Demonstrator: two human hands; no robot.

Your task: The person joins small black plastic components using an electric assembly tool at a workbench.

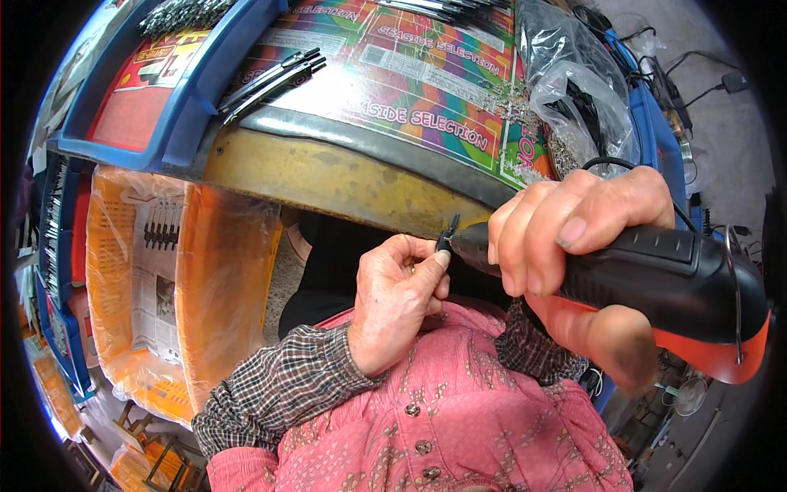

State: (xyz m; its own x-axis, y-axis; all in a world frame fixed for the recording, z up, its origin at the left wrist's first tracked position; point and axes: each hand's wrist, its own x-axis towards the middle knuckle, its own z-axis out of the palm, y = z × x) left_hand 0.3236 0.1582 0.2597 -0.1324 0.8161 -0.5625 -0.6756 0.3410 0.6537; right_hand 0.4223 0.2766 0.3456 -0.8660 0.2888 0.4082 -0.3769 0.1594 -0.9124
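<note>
My right hand [574, 246] grips a black and orange electric screwdriver [680, 283], held level with its tip pointing left. My left hand [402, 299] pinches a small black part [448, 234] between thumb and forefinger, right at the tool's tip. Both hands hover just below the yellow front edge of the worktable [328, 176], above my lap.
The table top carries colourful printed sheets [410, 74], a bundle of black strips [270, 78], a blue tray [197, 90] and clear plastic bags [574, 90] of black parts. An orange crate [164, 287] lined with plastic stands at left. Cables lie on the floor at right.
</note>
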